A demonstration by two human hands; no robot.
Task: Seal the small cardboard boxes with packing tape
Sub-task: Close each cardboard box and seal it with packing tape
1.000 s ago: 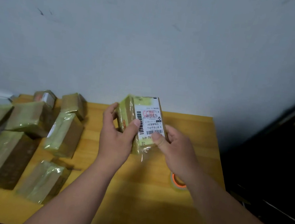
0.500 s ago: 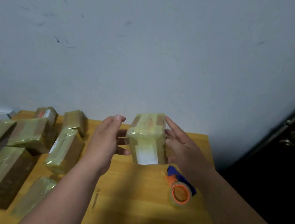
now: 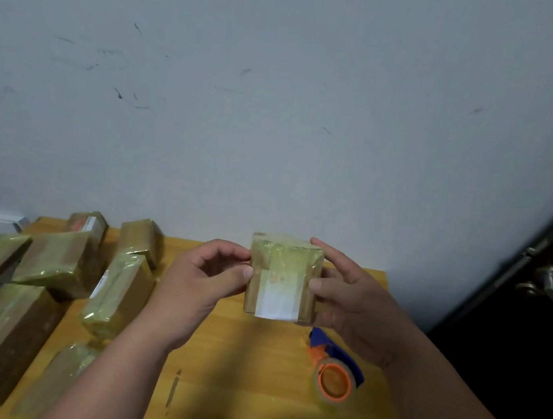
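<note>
Box [image 3: 283, 275] midair, pinched between curled fingers [image 3: 244, 271] of left hand [image 3: 205, 280] and right hand [image 3: 354, 304].

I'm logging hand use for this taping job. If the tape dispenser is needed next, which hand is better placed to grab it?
Probably the right hand. The tape dispenser lies on the table just below that hand's wrist, while the left hand is on the box's far side and could hold it alone.
</note>
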